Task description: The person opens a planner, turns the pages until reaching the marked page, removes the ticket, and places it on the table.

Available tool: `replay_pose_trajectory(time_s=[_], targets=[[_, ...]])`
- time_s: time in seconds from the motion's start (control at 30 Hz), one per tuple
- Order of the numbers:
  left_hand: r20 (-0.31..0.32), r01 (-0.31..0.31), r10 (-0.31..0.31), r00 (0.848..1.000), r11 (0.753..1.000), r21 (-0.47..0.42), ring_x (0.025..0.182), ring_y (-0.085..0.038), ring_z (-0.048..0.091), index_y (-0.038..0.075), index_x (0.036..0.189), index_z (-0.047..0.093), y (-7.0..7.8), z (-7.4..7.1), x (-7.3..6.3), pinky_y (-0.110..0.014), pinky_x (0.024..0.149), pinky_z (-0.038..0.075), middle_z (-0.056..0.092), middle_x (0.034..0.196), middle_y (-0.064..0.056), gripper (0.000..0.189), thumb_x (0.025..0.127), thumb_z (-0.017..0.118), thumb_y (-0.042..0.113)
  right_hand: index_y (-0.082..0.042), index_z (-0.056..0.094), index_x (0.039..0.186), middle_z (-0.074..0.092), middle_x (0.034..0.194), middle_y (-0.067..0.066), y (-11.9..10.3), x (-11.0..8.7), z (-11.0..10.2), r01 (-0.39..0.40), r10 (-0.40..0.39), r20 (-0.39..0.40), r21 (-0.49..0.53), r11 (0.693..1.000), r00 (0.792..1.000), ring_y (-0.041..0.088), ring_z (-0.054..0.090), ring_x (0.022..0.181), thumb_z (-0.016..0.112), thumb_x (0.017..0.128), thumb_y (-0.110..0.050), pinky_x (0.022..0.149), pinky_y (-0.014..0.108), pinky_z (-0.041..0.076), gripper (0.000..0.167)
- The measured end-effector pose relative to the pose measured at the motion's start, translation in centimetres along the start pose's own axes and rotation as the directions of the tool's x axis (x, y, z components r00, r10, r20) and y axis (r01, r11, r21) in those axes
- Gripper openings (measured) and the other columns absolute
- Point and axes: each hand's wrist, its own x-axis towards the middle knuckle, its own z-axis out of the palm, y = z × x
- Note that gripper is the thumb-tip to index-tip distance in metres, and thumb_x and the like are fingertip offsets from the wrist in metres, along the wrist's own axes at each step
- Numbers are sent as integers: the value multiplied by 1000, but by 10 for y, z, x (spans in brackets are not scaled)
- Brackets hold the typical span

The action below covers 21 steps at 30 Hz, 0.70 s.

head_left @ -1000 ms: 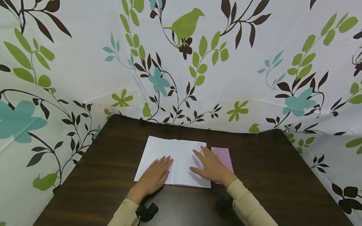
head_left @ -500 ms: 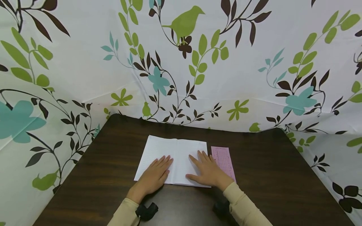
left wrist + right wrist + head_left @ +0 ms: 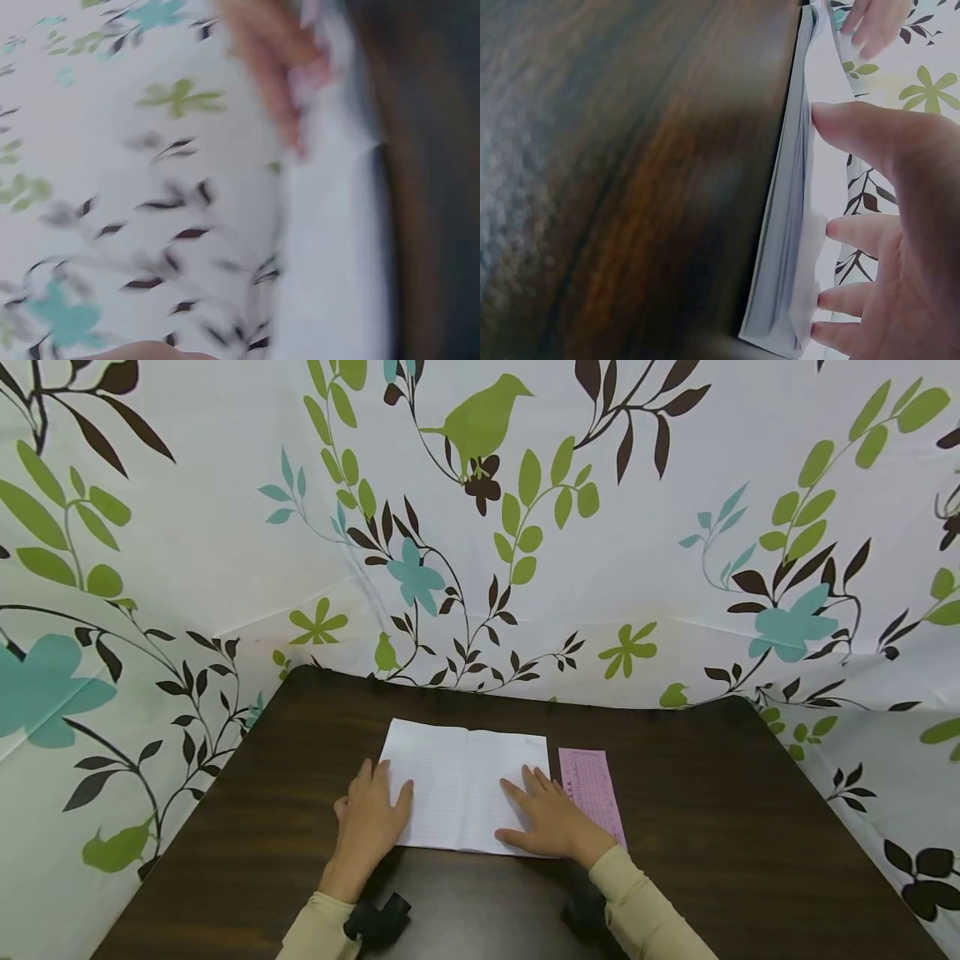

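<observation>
An open notebook (image 3: 435, 777) with white ruled pages lies flat on the dark wooden table (image 3: 675, 827). Over its left edge is my left hand (image 3: 369, 818), fingers spread loosely and the thumb above the left page. My right hand (image 3: 555, 817) rests spread on the right page, its fingertips touching the paper. In the right wrist view the notebook's page stack (image 3: 784, 225) shows edge-on, with the thumb and fingertips of the right hand (image 3: 900, 225) against the page. Motion blurs the left wrist view, where the notebook (image 3: 330, 240) appears as a white strip.
A pink printed sheet (image 3: 591, 785) lies just right of the notebook, partly behind the right hand. Black straps with devices sit at the left wrist (image 3: 378, 920) and the right wrist (image 3: 585, 914). A leaf-and-bird patterned cloth (image 3: 450, 560) hangs behind the table.
My left hand has slid left from the middle of the left page to the notebook's outer edge. Earlier, my right hand came down and slightly left onto the right page.
</observation>
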Motion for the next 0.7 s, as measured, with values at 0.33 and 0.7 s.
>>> replay_pose_trajectory(time_s=[0.33,0.7], targets=[[242,297,-222,945,892,-340,140,-60,35,-12,154,28,-15,-43,14,-70,106,41,26,157,-41,71,110,44,41,-9,42,158,25,164,32,1,1,1,2,-3,-7,-8,1000,1000,52,23,151,61,97,-60,118,67,26,82],[343,358,-169,924,693,-626,142,-46,44,-4,159,25,-31,-54,21,-49,108,48,38,156,-33,71,112,39,47,-8,42,158,25,164,33,2,1,1,-1,1,-9,9,1000,1000,53,23,151,61,97,-58,119,67,25,81]])
